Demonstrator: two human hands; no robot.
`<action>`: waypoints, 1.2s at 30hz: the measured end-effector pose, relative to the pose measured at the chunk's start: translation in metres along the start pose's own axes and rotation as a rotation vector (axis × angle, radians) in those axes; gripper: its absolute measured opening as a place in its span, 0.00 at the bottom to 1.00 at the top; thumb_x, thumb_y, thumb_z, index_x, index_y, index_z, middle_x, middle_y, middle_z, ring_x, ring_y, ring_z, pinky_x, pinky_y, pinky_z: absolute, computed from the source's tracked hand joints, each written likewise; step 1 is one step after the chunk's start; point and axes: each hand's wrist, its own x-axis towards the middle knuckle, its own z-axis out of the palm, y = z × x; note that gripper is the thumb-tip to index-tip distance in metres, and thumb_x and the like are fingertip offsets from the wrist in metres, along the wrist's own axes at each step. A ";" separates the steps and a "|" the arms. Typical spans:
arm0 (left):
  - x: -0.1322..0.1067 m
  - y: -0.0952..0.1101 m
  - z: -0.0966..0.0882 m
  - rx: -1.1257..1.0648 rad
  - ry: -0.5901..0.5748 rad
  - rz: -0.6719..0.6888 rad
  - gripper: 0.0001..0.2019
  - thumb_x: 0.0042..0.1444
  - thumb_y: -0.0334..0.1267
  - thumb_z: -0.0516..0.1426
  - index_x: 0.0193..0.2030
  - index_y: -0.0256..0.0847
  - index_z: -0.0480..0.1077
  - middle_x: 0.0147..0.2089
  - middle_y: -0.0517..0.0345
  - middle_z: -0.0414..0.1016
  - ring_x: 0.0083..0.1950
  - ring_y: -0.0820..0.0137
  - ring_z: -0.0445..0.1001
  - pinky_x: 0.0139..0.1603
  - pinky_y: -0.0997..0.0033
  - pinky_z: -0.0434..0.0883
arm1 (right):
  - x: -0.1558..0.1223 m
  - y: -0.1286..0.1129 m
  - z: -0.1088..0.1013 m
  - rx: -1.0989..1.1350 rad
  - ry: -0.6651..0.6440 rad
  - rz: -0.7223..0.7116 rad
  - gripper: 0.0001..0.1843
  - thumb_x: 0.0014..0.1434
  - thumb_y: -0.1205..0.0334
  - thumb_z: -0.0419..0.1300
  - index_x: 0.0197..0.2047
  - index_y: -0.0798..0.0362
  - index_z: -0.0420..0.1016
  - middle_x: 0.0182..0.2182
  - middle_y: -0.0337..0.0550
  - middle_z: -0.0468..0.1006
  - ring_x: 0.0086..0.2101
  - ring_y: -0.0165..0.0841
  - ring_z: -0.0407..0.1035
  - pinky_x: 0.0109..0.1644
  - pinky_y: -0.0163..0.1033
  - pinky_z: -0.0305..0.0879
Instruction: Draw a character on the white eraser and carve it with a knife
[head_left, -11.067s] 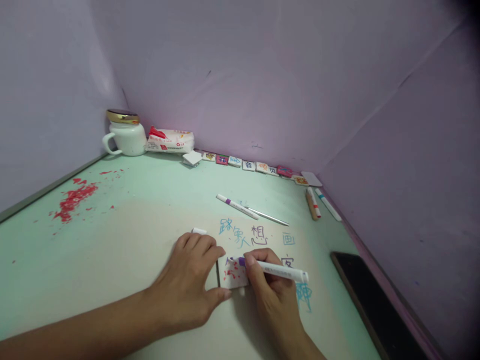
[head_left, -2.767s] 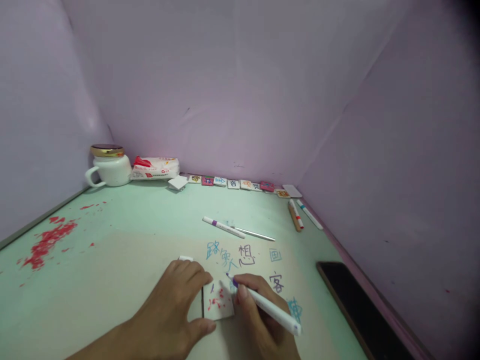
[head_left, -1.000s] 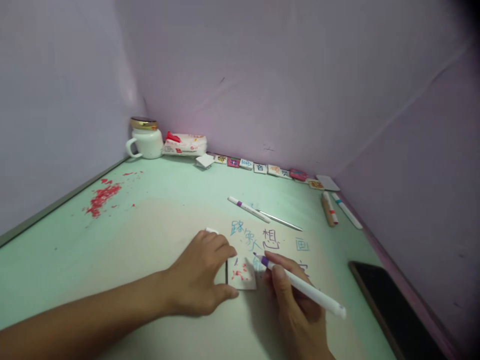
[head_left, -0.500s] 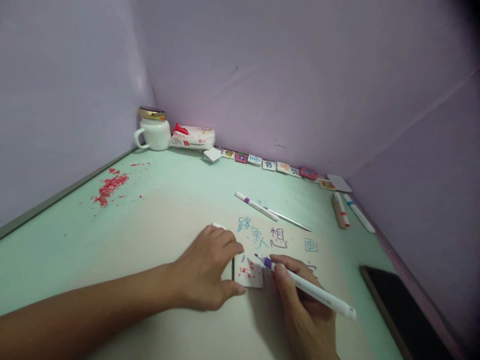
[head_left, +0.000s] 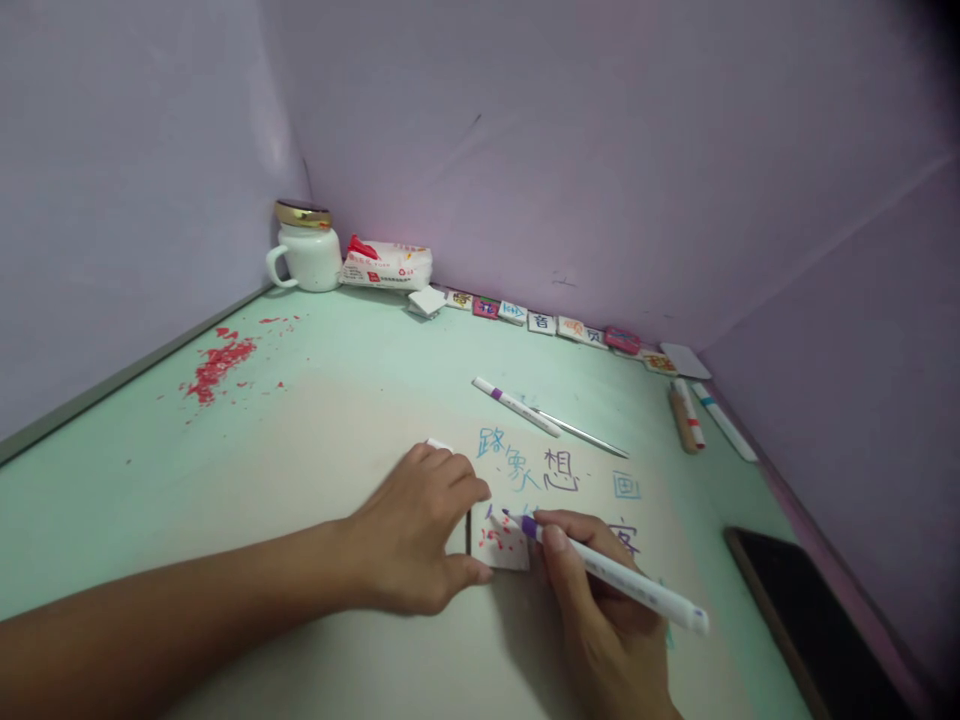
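My right hand [head_left: 600, 610] grips a white marker [head_left: 637, 587] with a purple collar, its tip low over a small white square block [head_left: 512, 553]. Red flecks and short purple strokes mark the block's top face. From the left, my left hand [head_left: 420, 535] steadies the block, forefinger at its upper left corner and thumb at its lower left. Part of another white piece [head_left: 437, 443] pokes out behind my left knuckles. Chinese characters in blue and purple [head_left: 561, 470] are written on the tabletop beyond the block. The marker's cap [head_left: 480, 382] end belongs to a second purple-banded pen lying farther back.
A slim metal tool [head_left: 585, 433] lies beside that pen. Red crumbs [head_left: 221, 368] are scattered at left. Along the wall stand a lidded white mug [head_left: 311, 258], a tissue pack [head_left: 386, 265] and several lettered blocks [head_left: 541, 322]. A phone [head_left: 810, 620] rests at right, below more pens [head_left: 724, 422].
The marker tip has shifted slightly left across the block, and the purple mark near its top looks longer. My left hand stays in place; the view has tilted a little.
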 end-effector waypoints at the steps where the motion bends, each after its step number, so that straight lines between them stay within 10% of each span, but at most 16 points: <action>1: 0.000 0.000 0.000 0.000 0.003 0.001 0.22 0.44 0.45 0.66 0.44 0.36 0.69 0.40 0.50 0.69 0.42 0.58 0.66 0.48 0.54 0.61 | 0.000 0.000 0.000 -0.004 -0.007 -0.001 0.09 0.58 0.53 0.59 0.32 0.48 0.76 0.26 0.36 0.76 0.28 0.30 0.69 0.32 0.32 0.67; 36: -0.001 -0.001 0.002 0.003 -0.008 -0.002 0.23 0.44 0.45 0.67 0.43 0.35 0.70 0.41 0.50 0.70 0.43 0.58 0.66 0.49 0.54 0.60 | -0.003 -0.014 0.007 -0.006 0.019 0.151 0.12 0.58 0.51 0.57 0.30 0.49 0.74 0.26 0.35 0.73 0.29 0.30 0.65 0.34 0.34 0.60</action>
